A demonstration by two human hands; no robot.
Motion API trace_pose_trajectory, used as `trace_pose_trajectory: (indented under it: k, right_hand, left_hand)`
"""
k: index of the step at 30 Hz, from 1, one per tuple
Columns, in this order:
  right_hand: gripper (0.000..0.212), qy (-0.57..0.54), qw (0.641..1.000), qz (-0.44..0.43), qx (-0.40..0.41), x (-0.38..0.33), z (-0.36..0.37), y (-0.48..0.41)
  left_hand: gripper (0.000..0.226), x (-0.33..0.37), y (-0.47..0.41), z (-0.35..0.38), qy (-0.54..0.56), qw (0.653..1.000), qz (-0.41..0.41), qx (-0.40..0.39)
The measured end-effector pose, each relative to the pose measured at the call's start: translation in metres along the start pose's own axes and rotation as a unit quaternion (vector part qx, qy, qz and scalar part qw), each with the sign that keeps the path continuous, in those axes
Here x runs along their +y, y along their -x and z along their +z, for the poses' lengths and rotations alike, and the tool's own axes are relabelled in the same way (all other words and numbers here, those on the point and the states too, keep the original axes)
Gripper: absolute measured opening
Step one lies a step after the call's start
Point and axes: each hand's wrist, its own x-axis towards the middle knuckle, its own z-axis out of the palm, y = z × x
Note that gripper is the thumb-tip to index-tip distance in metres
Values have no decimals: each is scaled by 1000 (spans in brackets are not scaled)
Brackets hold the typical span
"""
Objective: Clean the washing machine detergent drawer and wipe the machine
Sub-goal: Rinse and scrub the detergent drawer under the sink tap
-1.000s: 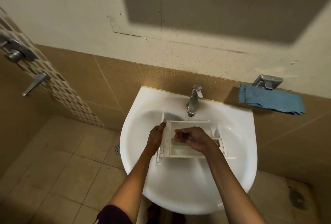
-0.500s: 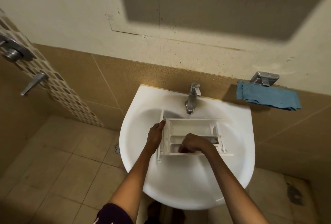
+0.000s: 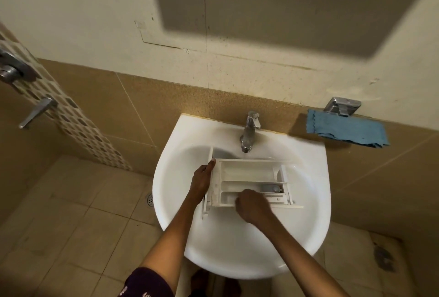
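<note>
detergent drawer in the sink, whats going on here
A person is cleaning a white detergent drawer that lies in the sink below the tap. The left hand grips the drawer's left end to steady it. The right hand is curled down into the near compartment, apparently scrubbing; whether it holds anything is hidden. A blue cloth hangs on the wall to the right, untouched.

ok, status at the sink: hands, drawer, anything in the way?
Left hand grips detergent drawer by its left end. Right hand curled in near compartment, blurred, grip unclear. Drawer in sink, below tap. Nothing blocking.
</note>
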Motion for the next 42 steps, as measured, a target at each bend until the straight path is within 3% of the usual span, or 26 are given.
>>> trace_pose_trajectory:
  k: [3,7,12,16,19,24,28,30,31,32,34,35,36,37,38,42]
  right_hand:
    - [36,-87,995,-37,-13,-8,12,1]
    - [39,-22,996,78,30,15,-4,-2]
    - [34,-78,994,-46,-58,-20,-5,0]
    - [36,-113,991,63,-7,-2,-12,-4]
    - [30,-13,992,123,40,3,-16,0]
    - [33,-83,996,-29,-5,-27,3,3]
    - [35,-35,995,89,39,2,-15,-2]
    - [35,-102,989,110,10,13,-29,-8]
    - [33,-209,972,106,15,16,-37,-13]
    - [32,-370,920,123,23,17,-45,-19]
    - [30,-632,756,152,70,22,-58,-36]
    - [28,-688,700,160,103,27,-62,-45]
    - [27,-704,678,165,133,30,-67,-51]
    - [27,-689,687,167,161,32,-71,-57]
    - [28,-650,719,164,184,33,-75,-60]
    - [37,-363,888,109,259,23,-87,-69]
  left_hand:
    - [50,-1,-1,-1,-1,1000,-1,0]
    - [50,-1,3,-1,-2,1000,6,-2]
    - [50,-1,1,-4,6,1000,2,-2]
    - [52,-4,0,-9,18,1000,-3,2]
    - [49,-2,3,-9,12,1000,-6,5]
    - [51,0,3,-11,7,1000,-2,0]
    - [51,-5,1,-11,8,1000,1,1]
    - [48,-4,5,-11,17,1000,5,5]
    - [46,-3,8,-11,26,1000,9,9]
    - [44,-4,10,-10,35,999,12,15]
    - [41,-3,14,-10,44,999,23,23]
    - [41,-1,16,-9,43,998,33,22]
    - [40,1,17,-8,37,998,46,18]
    - [41,3,18,-8,26,998,59,13]
    - [43,4,18,-6,15,997,71,10]
    - [47,5,16,-2,-10,996,91,7]
